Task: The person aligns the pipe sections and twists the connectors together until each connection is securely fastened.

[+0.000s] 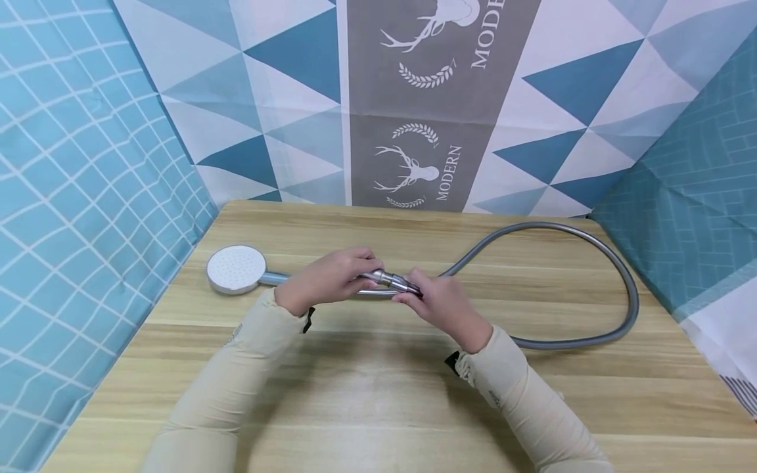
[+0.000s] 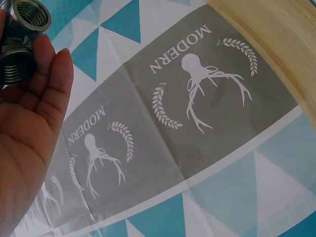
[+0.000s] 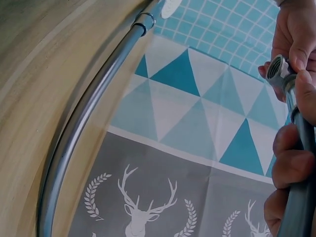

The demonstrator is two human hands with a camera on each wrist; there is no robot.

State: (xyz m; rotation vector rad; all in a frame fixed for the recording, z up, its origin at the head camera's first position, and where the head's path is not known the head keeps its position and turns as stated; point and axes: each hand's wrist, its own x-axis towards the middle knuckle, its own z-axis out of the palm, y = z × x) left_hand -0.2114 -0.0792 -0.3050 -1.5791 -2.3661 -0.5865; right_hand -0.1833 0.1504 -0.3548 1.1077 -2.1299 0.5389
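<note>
Over the middle of the table my left hand (image 1: 331, 279) grips a shiny metal fitting (image 1: 381, 276) with threaded openings. Two of its openings face the left wrist view, where the fitting (image 2: 24, 37) sits at the fingertips. My right hand (image 1: 440, 302) holds the end of the grey shower hose (image 1: 629, 289) against that fitting. In the right wrist view the fingers (image 3: 296, 163) curl round the hose end below the fitting (image 3: 279, 71). How far the two are joined I cannot tell. The round white shower head (image 1: 236, 266) lies to the left of my left hand.
The hose loops out across the right side of the wooden table (image 1: 367, 407). A patterned sheet (image 1: 296, 98) stands behind the table's back edge. Blue tiled-print sheets line the left (image 1: 77, 197) and right (image 1: 680, 217) sides.
</note>
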